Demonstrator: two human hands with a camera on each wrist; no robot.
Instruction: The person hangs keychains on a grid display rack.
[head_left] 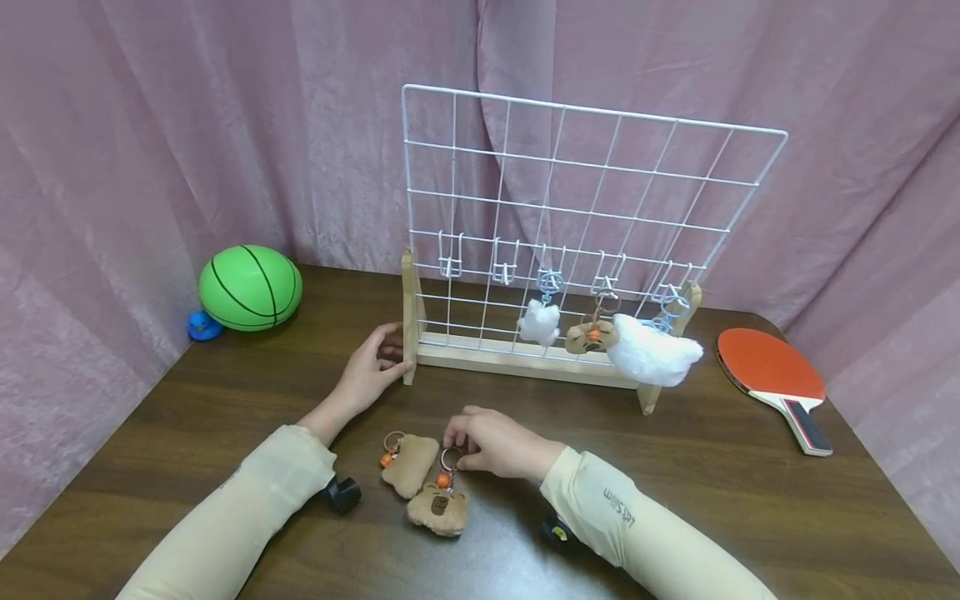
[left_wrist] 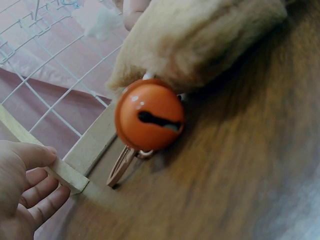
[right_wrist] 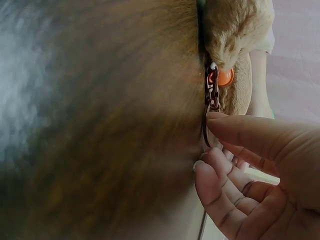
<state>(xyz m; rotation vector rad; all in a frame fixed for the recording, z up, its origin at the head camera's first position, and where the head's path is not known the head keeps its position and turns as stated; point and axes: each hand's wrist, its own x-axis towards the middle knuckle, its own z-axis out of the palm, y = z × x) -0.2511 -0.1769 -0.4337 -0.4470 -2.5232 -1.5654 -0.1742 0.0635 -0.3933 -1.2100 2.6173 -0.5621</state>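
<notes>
My left hand [head_left: 369, 367] holds the left wooden upright [head_left: 409, 321] of a white wire grid rack [head_left: 570, 158], thumb on its front side. On the table in front of it lie two brown plush animal keychains. The nearer keychain [head_left: 441, 510] lies face up, with an orange bell and a metal key ring [head_left: 451, 457]. My right hand [head_left: 498, 443] has thumb and fingertips at that ring, pinching it by its edges; the right wrist view shows the thumb [right_wrist: 235, 127] over it. The other keychain [head_left: 410, 465] lies face down beside it, its bell [left_wrist: 150, 115] large in the left wrist view.
Several hooks [head_left: 505, 271] line the grid. From them hang a small white plush [head_left: 539, 322], a brown plush [head_left: 588, 337] and a larger white plush [head_left: 652, 350]. A green ball [head_left: 251, 287] and blue duck [head_left: 204, 326] sit left; a red table tennis paddle [head_left: 772, 367] lies right.
</notes>
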